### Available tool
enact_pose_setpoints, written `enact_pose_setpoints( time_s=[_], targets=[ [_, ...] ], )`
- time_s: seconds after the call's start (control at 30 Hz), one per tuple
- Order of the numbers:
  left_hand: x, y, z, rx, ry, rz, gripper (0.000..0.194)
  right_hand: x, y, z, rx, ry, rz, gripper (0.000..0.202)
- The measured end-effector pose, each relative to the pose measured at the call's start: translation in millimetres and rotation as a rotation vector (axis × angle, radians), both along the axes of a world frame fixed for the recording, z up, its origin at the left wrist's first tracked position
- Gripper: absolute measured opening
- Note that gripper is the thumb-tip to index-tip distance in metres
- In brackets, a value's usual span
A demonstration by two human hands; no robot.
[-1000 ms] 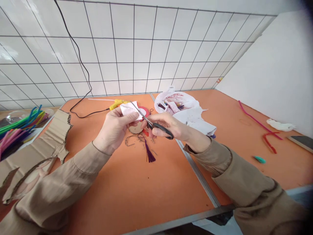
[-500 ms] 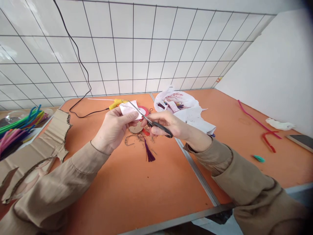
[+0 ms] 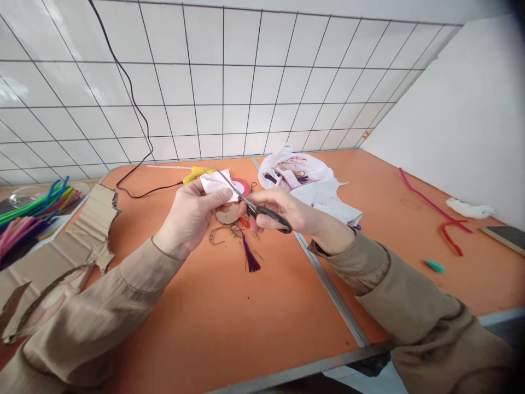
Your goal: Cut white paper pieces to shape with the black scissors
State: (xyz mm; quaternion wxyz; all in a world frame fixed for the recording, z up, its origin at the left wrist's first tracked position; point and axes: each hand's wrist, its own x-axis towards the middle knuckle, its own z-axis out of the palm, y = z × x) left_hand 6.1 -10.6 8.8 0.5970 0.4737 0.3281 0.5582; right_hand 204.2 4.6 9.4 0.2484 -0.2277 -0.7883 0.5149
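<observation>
My left hand [image 3: 196, 210] pinches a small white piece [image 3: 213, 184], paper or cloth, between thumb and fingers. Black-handled scissors [image 3: 268, 214] are gripped in my right hand [image 3: 283, 207], their blades pointing up and left across the white piece. Just beneath the hands lie a round cardboard piece [image 3: 227, 215], a red ring-shaped thing [image 3: 245, 187] and brown scraps. A purple tassel [image 3: 250, 256] rests on the orange table nearer to me.
A yellow glue gun [image 3: 197, 174] with a black cord is behind my left hand. Torn cardboard [image 3: 77, 235] and colourful pipe cleaners [image 3: 36, 210] lie left. A white plastic bag [image 3: 322, 169] sits beyond my right hand. Red stems [image 3: 430, 197] and a green piece [image 3: 435, 266] lie right.
The scissors' handles and my right fingers have shifted very slightly downward. My left hand and the white piece are almost unmoved.
</observation>
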Motion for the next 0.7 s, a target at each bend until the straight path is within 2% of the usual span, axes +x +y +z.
enact_pose_setpoints(
  time_s=[0.13, 0.27, 0.4, 0.47, 0.53, 0.6, 0.7],
  targets=[
    [1.2, -1.2, 0.8, -0.021, 0.018, 0.014, 0.012, 1.6, -1.6, 2.3, 0.077, 0.008, 0.014, 0.048],
    [0.2, -0.8, 0.4, -0.023, 0.013, 0.005, 0.011, 3.0, -0.5, 1.9, 0.084, -0.006, 0.014, 0.048],
    [-2.1, 1.4, 0.8, -0.016, -0.007, 0.003, 0.011, 0.7, -1.2, 1.7, 0.089, 0.000, -0.013, 0.040],
    [-2.5, 2.6, 0.4, -0.019, -0.014, 0.022, 0.012, -2.8, -2.3, 0.5, 0.057, 0.053, -0.110, 0.032],
    [-1.9, 3.2, -1.2, -0.022, -0.016, 0.033, 0.014, -7.8, -2.6, -2.6, 0.005, 0.146, -0.273, 0.028],
    [-0.3, 3.1, -4.5, -0.016, 0.001, 0.029, 0.014, -13.3, -1.5, -7.6, -0.050, 0.258, -0.420, 0.030],
    [3.5, 2.0, -12.1, 0.005, 0.047, 0.016, 0.015, -20.3, 1.3, -16.3, -0.119, 0.372, -0.523, 0.037]
  ],
)
